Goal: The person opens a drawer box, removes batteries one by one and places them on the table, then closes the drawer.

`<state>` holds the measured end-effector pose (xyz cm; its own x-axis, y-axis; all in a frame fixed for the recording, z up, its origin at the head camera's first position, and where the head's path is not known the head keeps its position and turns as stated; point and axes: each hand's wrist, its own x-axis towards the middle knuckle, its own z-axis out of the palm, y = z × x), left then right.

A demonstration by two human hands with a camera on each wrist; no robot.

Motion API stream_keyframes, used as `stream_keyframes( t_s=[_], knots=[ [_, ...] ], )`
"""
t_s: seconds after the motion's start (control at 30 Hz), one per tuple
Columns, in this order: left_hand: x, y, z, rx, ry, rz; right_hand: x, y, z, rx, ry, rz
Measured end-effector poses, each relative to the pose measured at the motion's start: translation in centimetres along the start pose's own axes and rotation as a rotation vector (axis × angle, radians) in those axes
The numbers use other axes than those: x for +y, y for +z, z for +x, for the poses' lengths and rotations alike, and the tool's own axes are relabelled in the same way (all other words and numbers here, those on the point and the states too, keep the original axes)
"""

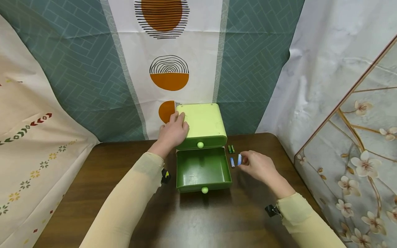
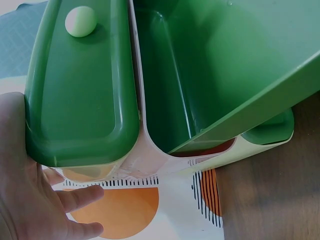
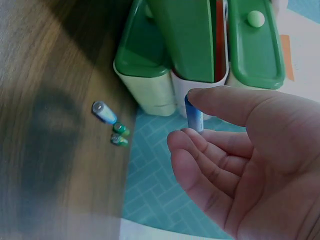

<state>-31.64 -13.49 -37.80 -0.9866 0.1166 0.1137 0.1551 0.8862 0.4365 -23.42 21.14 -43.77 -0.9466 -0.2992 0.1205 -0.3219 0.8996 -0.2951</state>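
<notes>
A small drawer cabinet [image 1: 203,120] with a pale green top stands at the back of the table. Its middle drawer [image 1: 201,174] is pulled out, with nothing visible inside; the top drawer [image 2: 80,100] is closed. My left hand [image 1: 174,132] rests on the cabinet's top left edge, fingers loosely spread along its side in the left wrist view. To the right of the cabinet, my right hand [image 1: 258,167] pinches a blue battery [image 3: 194,116] between thumb and fingers, above the table. Another blue battery [image 1: 232,162] and two green batteries [image 1: 231,149] lie beside the cabinet.
The brown wooden table [image 1: 124,193] extends around the cabinet. A patterned cloth [image 1: 198,69] hangs right behind it, with a floral cloth [image 1: 356,172] along the right and a cream cloth [image 1: 31,155] on the left. Round knobs [image 1: 204,190] stick out from the drawer fronts.
</notes>
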Motion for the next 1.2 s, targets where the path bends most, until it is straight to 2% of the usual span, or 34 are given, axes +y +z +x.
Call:
stream_keyframes(
  t_s=[0.27,0.63,1.2],
  knots=[
    [0.2,0.0,0.0,-0.009,0.002,0.008,1.5,0.9,0.5,-0.027,0.016,-0.017],
    [0.1,-0.3,0.0,-0.009,-0.007,0.005,3.1,1.6,2.1,-0.086,-0.008,-0.053],
    [0.3,-0.1,0.4,-0.008,0.008,0.012,4.3,3.3,4.0,-0.214,0.022,-0.045]
  ],
)
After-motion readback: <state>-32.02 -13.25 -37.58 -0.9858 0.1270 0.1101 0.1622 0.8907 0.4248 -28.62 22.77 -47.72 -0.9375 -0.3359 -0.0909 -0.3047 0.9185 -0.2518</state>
